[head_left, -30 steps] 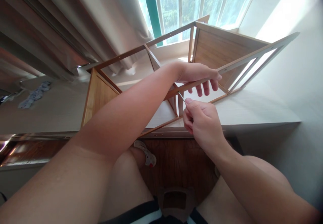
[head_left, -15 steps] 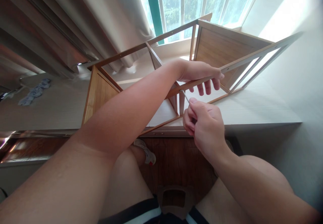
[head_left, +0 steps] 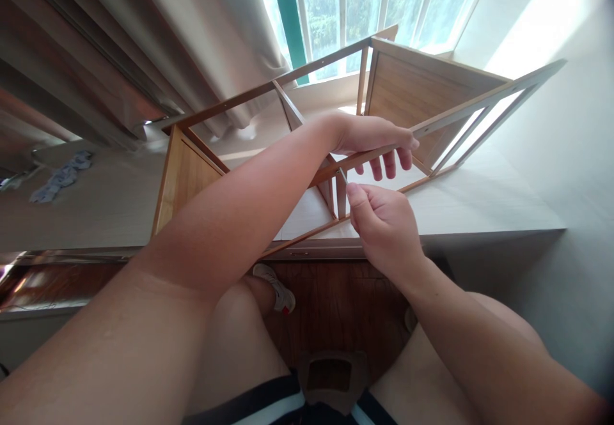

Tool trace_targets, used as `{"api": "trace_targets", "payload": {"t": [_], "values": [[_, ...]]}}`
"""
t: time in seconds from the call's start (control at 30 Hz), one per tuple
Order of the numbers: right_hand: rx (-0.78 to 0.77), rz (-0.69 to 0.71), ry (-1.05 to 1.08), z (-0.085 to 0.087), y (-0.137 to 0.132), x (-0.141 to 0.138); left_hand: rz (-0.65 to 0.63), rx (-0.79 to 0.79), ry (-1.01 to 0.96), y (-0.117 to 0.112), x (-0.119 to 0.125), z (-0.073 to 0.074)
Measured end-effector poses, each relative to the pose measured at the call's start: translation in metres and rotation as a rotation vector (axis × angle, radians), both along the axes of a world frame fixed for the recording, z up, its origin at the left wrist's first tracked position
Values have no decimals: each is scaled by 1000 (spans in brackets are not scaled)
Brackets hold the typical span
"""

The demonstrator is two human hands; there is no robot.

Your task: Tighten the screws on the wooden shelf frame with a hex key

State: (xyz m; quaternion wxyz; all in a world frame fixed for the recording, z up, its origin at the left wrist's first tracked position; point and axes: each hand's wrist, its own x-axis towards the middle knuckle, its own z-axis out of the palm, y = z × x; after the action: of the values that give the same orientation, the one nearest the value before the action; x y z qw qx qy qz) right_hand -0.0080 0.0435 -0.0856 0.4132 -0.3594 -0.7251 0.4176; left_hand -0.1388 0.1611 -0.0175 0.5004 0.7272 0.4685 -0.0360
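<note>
A wooden shelf frame (head_left: pixel 261 92) lies on its side on the pale ledge, with slatted rails and wooden panels. My left hand (head_left: pixel 378 137) reaches across and is hooked over the frame's near rail, its fingers curling down behind it. In my closed right hand (head_left: pixel 384 220) is a thin metal hex key (head_left: pixel 342 176), most of it hidden by the fingers. The key's tip meets the near rail at a hole, just left of my left hand's fingers. Behind that spot stands a middle shelf panel (head_left: pixel 328 196).
The pale ledge (head_left: pixel 499 201) runs under the frame, up to a window (head_left: pixel 364 9) and a white wall at right. Curtains (head_left: pixel 211 22) hang at left above a crumpled cloth (head_left: pixel 62 176). A stool (head_left: pixel 359 380) sits between my legs on the wooden floor.
My right hand has turned and shifted slightly up and left around the hex key, so less of the key shows. My left hand keeps its hold on the rail.
</note>
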Motion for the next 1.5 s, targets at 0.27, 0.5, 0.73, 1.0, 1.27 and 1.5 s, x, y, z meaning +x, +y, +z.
{"api": "trace_targets", "payload": {"t": [0.27, 0.5, 0.73, 1.0, 1.27, 1.5], "values": [[136, -20, -83, 3, 4, 2, 6, 10, 14, -1, 1, 3], [348, -82, -327, 5, 7, 3, 12, 0, 13, 1, 1, -1], [392, -96, -437, 6, 6, 3, -19, -10, 13, 3, 0, -1], [241, -9, -220, 5, 6, 3, -1, -4, 19, 2, 1, -1], [-262, 87, 267, -4, -7, -9, 8, -11, 32, 0, 3, 3], [-593, 179, 613, -9, -5, -21, 14, -9, 12, 1, 3, -1]]}}
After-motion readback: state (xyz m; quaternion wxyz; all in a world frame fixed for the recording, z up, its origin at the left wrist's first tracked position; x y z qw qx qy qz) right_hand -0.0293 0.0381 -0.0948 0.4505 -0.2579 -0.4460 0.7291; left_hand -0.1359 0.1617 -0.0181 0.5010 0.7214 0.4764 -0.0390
